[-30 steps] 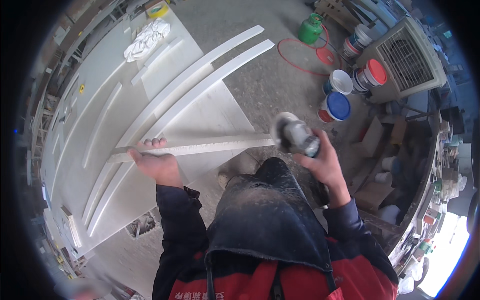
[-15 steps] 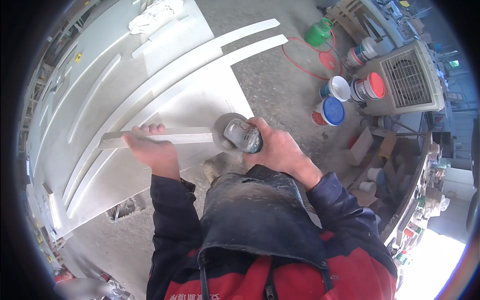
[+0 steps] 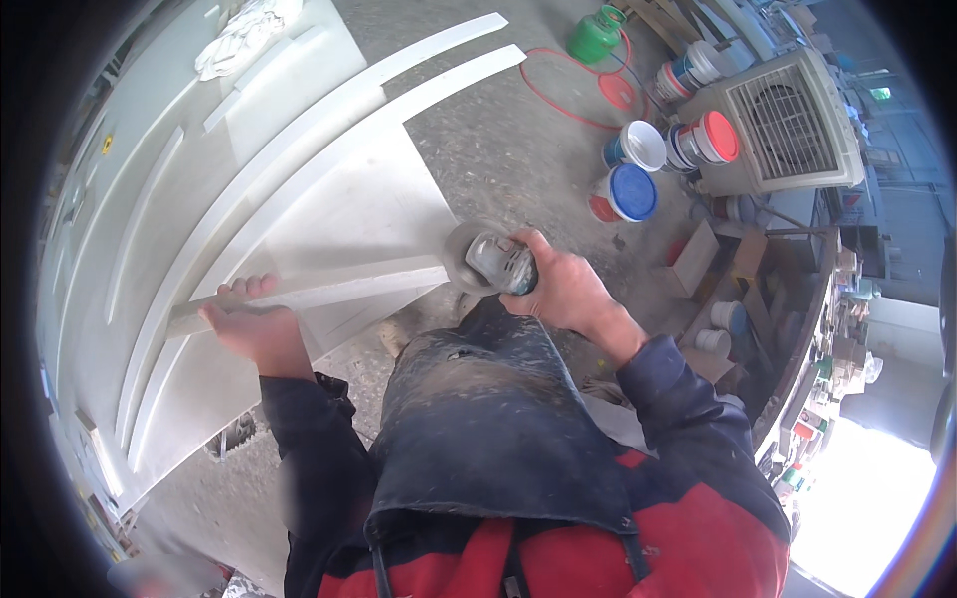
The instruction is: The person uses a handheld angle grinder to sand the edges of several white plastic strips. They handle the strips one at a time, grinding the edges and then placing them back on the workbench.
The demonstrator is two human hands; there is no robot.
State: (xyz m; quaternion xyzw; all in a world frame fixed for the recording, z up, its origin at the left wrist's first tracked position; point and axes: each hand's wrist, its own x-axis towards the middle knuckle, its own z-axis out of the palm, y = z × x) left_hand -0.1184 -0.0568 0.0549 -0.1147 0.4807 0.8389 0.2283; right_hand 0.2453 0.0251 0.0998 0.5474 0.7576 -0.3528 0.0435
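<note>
My left hand is closed around the left part of a pale, straight strip, thumb on the near side and fingers over the far side. The strip lies nearly level in front of me, its right end up against the disc of an angle grinder. Wrapped round the grinder's body is my right hand. The disc looks grey and round; whether it touches the strip I cannot tell. Beneath the strip spreads a large white board.
Long curved white strips lie on the board, with a white cloth at the far left. Farther right are a green gas cylinder, a red hose, a blue-lidded bucket, an air cooler and a wooden bin of scraps.
My left hand has shifted left and slightly nearer with the strip, while the grinder has moved slightly right in view. The surroundings have slid left and tilted as my head turned.
</note>
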